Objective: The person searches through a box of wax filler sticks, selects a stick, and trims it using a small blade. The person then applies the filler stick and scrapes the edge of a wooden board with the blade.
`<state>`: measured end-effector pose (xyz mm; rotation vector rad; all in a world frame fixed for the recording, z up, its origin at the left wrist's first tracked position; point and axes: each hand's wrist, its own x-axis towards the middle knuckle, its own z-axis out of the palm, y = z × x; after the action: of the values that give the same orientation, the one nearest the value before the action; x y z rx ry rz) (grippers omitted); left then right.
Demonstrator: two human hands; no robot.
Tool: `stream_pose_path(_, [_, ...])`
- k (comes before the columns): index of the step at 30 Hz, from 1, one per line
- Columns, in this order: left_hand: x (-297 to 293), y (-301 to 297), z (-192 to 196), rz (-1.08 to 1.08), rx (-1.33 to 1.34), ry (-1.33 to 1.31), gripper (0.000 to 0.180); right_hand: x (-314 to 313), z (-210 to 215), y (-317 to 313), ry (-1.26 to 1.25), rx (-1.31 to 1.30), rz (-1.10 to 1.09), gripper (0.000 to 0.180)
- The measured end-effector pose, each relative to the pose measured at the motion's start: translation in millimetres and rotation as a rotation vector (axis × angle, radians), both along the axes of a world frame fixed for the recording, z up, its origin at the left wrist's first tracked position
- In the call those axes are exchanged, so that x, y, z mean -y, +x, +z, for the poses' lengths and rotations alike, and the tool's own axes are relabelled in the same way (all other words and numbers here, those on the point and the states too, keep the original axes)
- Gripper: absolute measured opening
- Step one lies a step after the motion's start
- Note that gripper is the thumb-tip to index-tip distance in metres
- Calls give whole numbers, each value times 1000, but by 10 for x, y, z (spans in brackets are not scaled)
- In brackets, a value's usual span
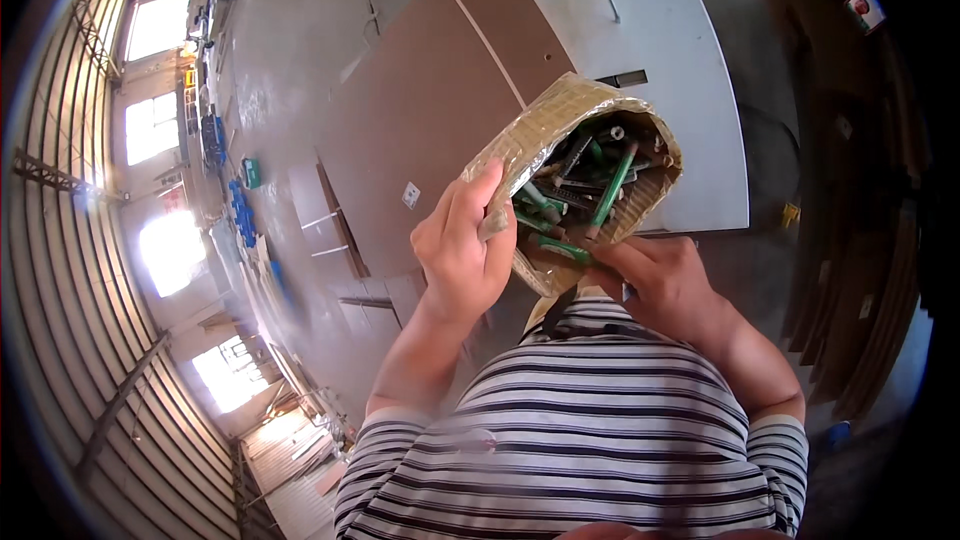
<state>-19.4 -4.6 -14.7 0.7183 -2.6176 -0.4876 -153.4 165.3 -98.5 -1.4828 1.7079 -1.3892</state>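
A cardboard box (565,100) covered in clear tape is tilted in front of my chest, its opening facing me. Inside lie several green rods or tubes (612,190) and dark, ridged metal pieces; their exact kind is hard to make out. My left hand (465,240) is closed on the box's left side, with the fingers along its taped edge. At the near right rim, my right hand (655,275) is closed too, its fingertips beside a green piece (562,248). Part of the right fingers is hidden behind the rim.
Beyond the box lie large brown panels (420,90) and a white panel (690,70) with a dark slot. Stacked boards (850,270) stand along the right. To the left, past the grey floor (290,50), are bright windows and a blue object (241,212).
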Motion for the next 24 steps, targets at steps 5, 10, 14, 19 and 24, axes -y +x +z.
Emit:
stream_pose_path(5, [31, 68, -138, 39, 41, 33, 27, -12, -130, 41, 59, 110, -22, 20])
stream_pose_path(10, [52, 127, -205, 102, 71, 130, 27, 9, -115, 143, 109, 119, -25, 20])
stream_pose_path(14, [89, 169, -348, 11, 1, 72, 35, 136, -69, 201, 103, 86, 10, 35])
stream_pose_path(19, [70, 276, -380, 72, 16, 82, 35, 108, -294, -10, 154, 19, -105, 55])
stream_pose_path(24, [102, 298, -487, 41, -33, 75, 33, 326, -374, -222, 215, -204, -203, 64])
